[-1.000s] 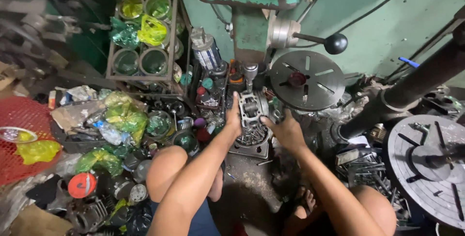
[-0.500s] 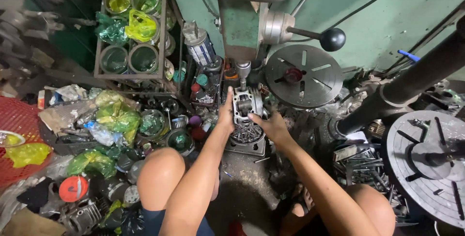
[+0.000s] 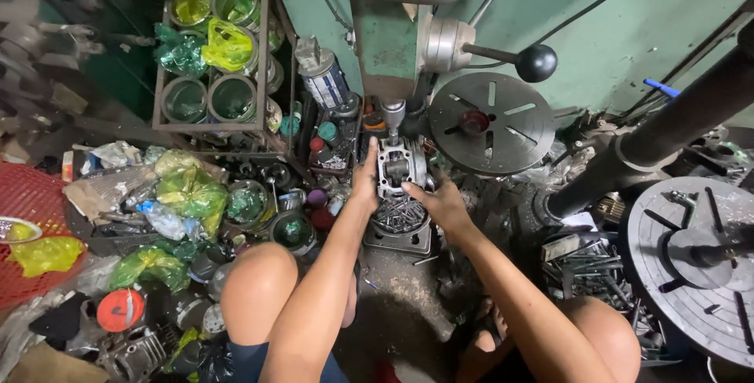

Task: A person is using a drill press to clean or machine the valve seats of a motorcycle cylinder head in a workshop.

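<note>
Holding: both hands steady a grey cast-metal engine cylinder block with a round bore (image 3: 395, 168), sitting right under the silver drill chuck (image 3: 392, 113) of the green pillar drill press (image 3: 389, 33).
Left hand (image 3: 364, 181): fingers flat and stretched up along the block's left flank, pressed to it, not curled round.
Right hand (image 3: 441, 201): fingers against the block's lower right edge; how far they wrap I cannot tell.
Seat: the block rests above a dark square metal base heaped with loose bolts and swarf (image 3: 399, 222), down at floor level between the person's knees.
Handling, my read: heavy for its bulk, fully rigid, no give at all; oily film likely, so slippery; cast edges and fins may be sharp.
Where to hold: the two opposite flat flanks, palms square, fingers kept out of the bore and away from the chuck.
Hidden: the drill bit tip, masked by chuck and block; the block's underside and any clamping; the black ball-ended feed lever (image 3: 536, 62) shows only in part.
Murky: the clutter of green-tinted jars in a metal rack (image 3: 210, 53) and bagged parts at left blurs together.
</note>
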